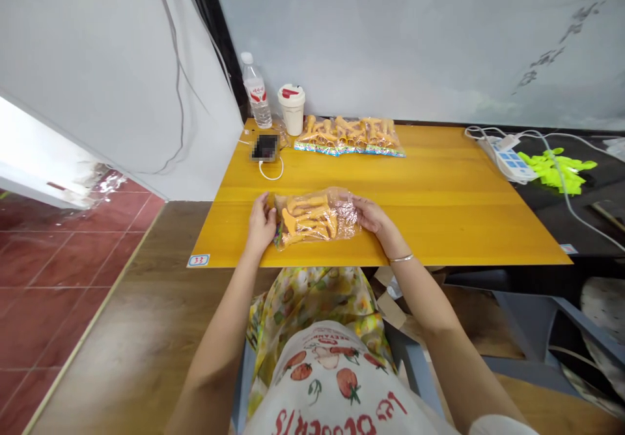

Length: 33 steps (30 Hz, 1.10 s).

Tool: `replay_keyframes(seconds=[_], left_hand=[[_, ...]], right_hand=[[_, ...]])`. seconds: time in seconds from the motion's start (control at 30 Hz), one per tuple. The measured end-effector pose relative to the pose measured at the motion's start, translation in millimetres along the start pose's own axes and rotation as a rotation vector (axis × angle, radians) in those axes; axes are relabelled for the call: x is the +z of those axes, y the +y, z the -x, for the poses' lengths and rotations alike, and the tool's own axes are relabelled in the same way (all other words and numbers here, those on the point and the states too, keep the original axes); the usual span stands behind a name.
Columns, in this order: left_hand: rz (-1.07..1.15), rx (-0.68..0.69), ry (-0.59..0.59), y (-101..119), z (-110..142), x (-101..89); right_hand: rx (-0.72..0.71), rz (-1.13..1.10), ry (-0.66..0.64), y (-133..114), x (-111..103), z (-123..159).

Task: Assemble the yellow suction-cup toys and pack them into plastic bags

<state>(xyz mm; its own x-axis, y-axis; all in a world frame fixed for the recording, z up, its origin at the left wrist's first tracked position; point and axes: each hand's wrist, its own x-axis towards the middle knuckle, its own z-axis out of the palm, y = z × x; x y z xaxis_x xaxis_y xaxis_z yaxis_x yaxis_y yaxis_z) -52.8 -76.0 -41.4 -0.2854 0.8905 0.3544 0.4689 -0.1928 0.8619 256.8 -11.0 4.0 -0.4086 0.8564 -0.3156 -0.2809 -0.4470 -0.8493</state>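
Observation:
A clear plastic bag [312,219] with several orange plastic pieces inside lies flat near the front edge of the yellow table [439,194]. My left hand [262,223] is closed on the bag's left end, where a coloured printed strip shows. At the opposite end, my right hand [374,215] pinches the crinkled, unfilled part of the plastic. A silver bangle circles my right wrist. What the orange pieces are cannot be made out through the shiny film.
Similar filled bags [349,137] lie in a row at the back. Left of them stand a white cup [291,111] and a water bottle [257,93]. A phone [265,148] has a white cable. A power strip [510,158] and yellow-green gloves [559,169] lie right.

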Motion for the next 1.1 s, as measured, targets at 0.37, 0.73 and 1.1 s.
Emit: replay_keyframes(seconds=[0.37, 0.73, 1.1], left_hand=[[-0.323, -0.111, -0.007, 24.8, 22.6, -10.7], [-0.224, -0.091, -0.093, 30.7, 12.2, 16.1], [0.068, -0.094, 0.038, 43.4, 1.6, 37.5]], right_hand=[[-0.101, 0.141, -0.096, 6.5, 5.0, 1.8], [-0.348, 0.576, -0.223, 12.8, 9.1, 1.3], [-0.669, 1.004, -0.066, 19.6, 6.6, -3.3]])
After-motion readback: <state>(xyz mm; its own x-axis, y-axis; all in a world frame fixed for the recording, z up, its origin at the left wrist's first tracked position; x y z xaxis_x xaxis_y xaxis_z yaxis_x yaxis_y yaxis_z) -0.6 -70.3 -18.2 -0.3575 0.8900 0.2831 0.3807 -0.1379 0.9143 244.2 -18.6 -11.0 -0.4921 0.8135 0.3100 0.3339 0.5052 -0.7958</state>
